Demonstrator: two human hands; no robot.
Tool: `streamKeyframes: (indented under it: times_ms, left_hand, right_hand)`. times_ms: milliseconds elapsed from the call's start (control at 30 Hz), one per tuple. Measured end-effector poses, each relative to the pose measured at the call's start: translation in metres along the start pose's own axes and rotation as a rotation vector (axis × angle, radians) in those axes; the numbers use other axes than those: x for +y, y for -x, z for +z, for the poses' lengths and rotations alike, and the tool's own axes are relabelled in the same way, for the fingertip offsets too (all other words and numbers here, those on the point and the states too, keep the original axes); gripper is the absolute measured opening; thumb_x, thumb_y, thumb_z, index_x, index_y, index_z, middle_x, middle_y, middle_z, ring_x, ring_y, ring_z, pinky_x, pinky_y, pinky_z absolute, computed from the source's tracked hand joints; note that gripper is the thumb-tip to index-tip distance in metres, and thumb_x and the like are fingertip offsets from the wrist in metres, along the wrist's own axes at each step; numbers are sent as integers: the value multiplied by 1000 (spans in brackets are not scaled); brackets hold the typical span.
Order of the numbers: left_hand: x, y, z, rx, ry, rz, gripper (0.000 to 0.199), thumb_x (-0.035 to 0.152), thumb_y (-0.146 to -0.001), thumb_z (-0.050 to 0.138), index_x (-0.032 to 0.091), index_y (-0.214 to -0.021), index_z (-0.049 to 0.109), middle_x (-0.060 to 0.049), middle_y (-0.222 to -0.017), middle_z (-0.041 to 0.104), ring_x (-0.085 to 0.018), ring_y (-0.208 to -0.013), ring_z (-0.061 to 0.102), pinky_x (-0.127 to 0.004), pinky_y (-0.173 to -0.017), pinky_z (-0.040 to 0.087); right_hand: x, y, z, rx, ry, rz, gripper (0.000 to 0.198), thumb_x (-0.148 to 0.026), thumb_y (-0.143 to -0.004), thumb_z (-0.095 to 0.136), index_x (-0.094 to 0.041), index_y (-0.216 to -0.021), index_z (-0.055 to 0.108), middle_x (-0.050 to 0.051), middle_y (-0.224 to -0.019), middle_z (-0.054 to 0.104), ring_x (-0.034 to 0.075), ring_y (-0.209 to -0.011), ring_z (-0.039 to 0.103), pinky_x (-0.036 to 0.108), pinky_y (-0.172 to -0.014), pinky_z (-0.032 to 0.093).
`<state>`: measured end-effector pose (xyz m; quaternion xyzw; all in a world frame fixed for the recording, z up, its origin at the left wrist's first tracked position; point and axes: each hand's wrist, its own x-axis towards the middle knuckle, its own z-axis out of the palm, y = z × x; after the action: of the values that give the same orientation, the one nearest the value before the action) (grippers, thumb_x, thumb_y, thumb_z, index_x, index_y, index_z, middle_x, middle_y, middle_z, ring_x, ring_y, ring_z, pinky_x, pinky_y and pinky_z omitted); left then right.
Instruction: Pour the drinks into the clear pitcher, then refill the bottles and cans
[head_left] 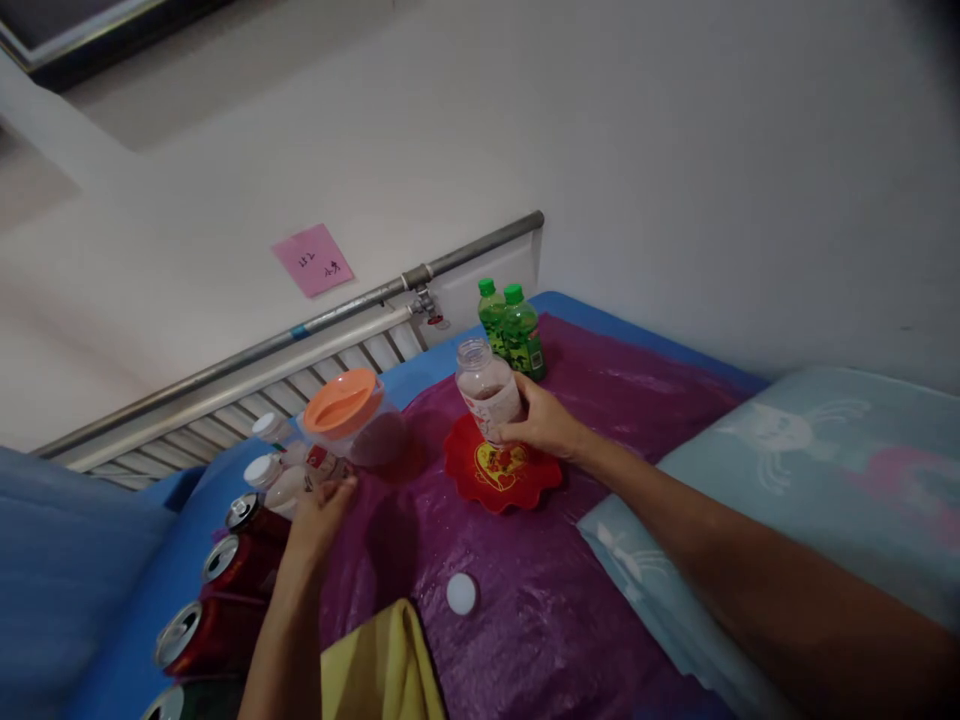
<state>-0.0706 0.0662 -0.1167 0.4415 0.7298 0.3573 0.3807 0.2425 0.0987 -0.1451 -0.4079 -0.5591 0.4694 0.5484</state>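
My right hand (544, 420) grips a clear, uncapped bottle (484, 385) with a white and red label and a little dark content. It holds the bottle upright, slightly tilted, over a red scalloped plate (499, 485) with a yellow heart design; whether the bottle's base touches the plate is hard to tell. To the left, my left hand (324, 515) has its fingers curled against the lower, labelled part of a white-capped bottle (289, 488). A loose white cap (462, 594) lies on the purple sheet (517, 640).
Two green bottles (521, 335) stand behind the plate. An orange-lidded tub (341, 405), another white-capped bottle (274, 430) and several opened cans (240, 562) line the left side. A yellow cloth (386, 665) lies in front, a light blue pillow (795, 500) at right. Behind runs a radiator (247, 410).
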Motion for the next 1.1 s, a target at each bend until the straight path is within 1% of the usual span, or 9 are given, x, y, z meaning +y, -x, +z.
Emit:
streamKeyframes:
  times_ms: [67,200,267,367,467,600,733,900,1100]
  left_hand:
    - [-13,37,8,-103,-147,104,24,33,-67,77,18,-84,70,-5,-88,69,-26,-96,61,-35,-85,48]
    - [-44,88,52,-334,-365,258,39,19,-53,74,23,-92,75,-8,-102,70,-30,-106,61,-36,-94,44]
    - [-57,94,70,-370,-458,298,49,12,-50,69,20,-98,75,-13,-109,68,-33,-108,59,-41,-98,42]
    - [-62,86,77,-409,-539,360,43,9,-52,63,17,-93,76,-16,-103,67,-32,-98,62,-41,-92,45]
    - [-36,74,66,-369,-364,401,33,23,-65,65,17,-97,72,-12,-99,69,-27,-94,65,-36,-87,48]
    - [36,64,53,-94,174,428,56,48,-62,75,19,-109,66,-10,-110,70,-26,-101,64,-37,-91,48]
    - [91,55,60,-122,263,549,57,50,-59,77,16,-104,69,-10,-101,72,-25,-95,65,-37,-87,49]
    - [102,46,65,-156,161,628,47,47,-54,81,15,-88,75,-7,-87,70,-23,-84,63,-33,-79,48]
    - [97,36,62,-195,82,655,41,43,-59,81,15,-88,72,-7,-85,69,-23,-80,63,-33,-75,48]
  right_hand:
    - [0,1,2,-7,-19,9,84,-18,-49,75,-16,-128,49,7,-119,64,25,-108,61,38,-94,48]
    - [1,2,5,-27,-15,-6,83,-18,-49,73,-15,-128,49,8,-119,64,25,-105,61,38,-93,49]
    - [2,2,6,-33,-5,-24,81,-18,-49,73,-16,-127,49,8,-120,64,25,-104,62,38,-91,49]
    - [3,2,5,-41,7,-49,78,-18,-51,72,-18,-125,50,6,-117,65,23,-102,63,36,-89,51]
    - [2,3,5,-53,28,-67,79,-15,-51,70,-19,-127,49,5,-116,66,23,-100,63,35,-87,51]
    - [-1,10,9,-91,147,-87,81,-11,-53,70,-21,-131,49,5,-116,67,25,-101,64,37,-87,51]
    - [-2,16,14,-113,342,-157,83,-7,-53,65,-22,-133,51,6,-124,64,27,-110,61,39,-94,48]
    - [-1,16,14,-109,446,-221,84,-6,-52,63,-24,-134,52,7,-129,61,29,-117,56,42,-102,43]
    - [-2,17,14,-110,484,-206,82,-7,-52,62,-24,-132,53,8,-128,61,30,-117,55,44,-102,42]
